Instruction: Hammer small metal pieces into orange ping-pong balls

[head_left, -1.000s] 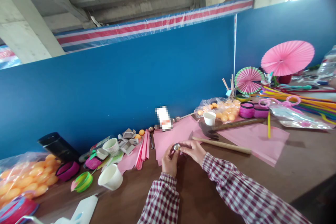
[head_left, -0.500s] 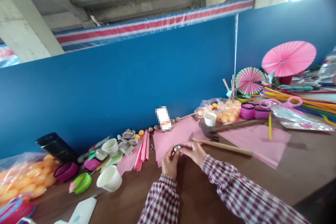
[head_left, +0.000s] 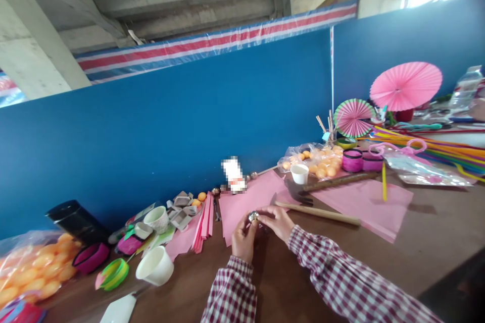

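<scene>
While the left grip [head_left: 243,241] pinched a shiny ball [head_left: 253,216] above the desk [head_left: 189,295] at the view's 6 o'clock | the right grip [head_left: 280,223] sat at its 3 o'clock, pinch or touch unclear | work looked unfinished, the ball not yet set down

Here's the L hand [head_left: 243,241], low ctr. of view, fingers up, thumb [head_left: 254,228] and fingertips drawn together in a snug pinch! L forearm [head_left: 232,290] stands steep from the bottom edge, tipped a touch R, checked sleeve to the wrist. Now the R hand [head_left: 278,223], just beside it & a bit higher, knuckles up, index [head_left: 267,208] and thumb pointing L, tips v. close to the L ones; other R fingers mostly hidden. R forearm [head_left: 341,267] slants up from lower R, same checks, more showing than the L.
</scene>
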{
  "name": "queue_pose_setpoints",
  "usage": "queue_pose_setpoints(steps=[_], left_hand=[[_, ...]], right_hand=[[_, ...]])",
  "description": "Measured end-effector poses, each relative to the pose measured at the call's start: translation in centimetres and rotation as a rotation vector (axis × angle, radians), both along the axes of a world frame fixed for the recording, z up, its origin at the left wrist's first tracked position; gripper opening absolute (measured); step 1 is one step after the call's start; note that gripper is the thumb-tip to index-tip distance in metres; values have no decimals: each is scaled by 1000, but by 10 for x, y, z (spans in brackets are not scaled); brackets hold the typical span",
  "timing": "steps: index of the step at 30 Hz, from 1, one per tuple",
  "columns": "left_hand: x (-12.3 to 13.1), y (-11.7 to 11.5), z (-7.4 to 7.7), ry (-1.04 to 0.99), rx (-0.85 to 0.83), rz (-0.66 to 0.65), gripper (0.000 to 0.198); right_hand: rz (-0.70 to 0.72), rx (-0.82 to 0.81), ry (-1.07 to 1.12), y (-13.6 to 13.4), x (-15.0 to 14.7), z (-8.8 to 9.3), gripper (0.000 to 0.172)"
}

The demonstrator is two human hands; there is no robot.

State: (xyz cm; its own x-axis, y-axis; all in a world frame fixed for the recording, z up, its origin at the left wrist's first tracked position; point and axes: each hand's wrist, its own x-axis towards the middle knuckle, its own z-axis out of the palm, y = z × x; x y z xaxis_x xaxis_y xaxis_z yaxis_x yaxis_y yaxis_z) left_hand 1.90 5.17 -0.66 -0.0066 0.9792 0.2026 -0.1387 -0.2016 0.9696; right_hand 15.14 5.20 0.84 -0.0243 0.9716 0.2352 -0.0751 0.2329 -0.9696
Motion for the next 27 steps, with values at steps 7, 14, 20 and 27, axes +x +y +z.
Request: queue_pose_setpoints(steps=[7, 14, 20, 27], left_hand=[[4, -1, 0, -209, -121, -12, 43], [6, -1, 1, -235, -170, 20, 41], [2, -1, 9, -326, -232, 31, 38], [-1, -1, 14, -452, -237, 50, 31]], right_hand=[[-11, 21, -67, 3, 0, -5, 38], [21, 62, -108, -4, -7, -2, 28], [-139, 127, -296, -3, 10, 13, 28], [-194, 174, -816, -4, 32, 12, 19]])
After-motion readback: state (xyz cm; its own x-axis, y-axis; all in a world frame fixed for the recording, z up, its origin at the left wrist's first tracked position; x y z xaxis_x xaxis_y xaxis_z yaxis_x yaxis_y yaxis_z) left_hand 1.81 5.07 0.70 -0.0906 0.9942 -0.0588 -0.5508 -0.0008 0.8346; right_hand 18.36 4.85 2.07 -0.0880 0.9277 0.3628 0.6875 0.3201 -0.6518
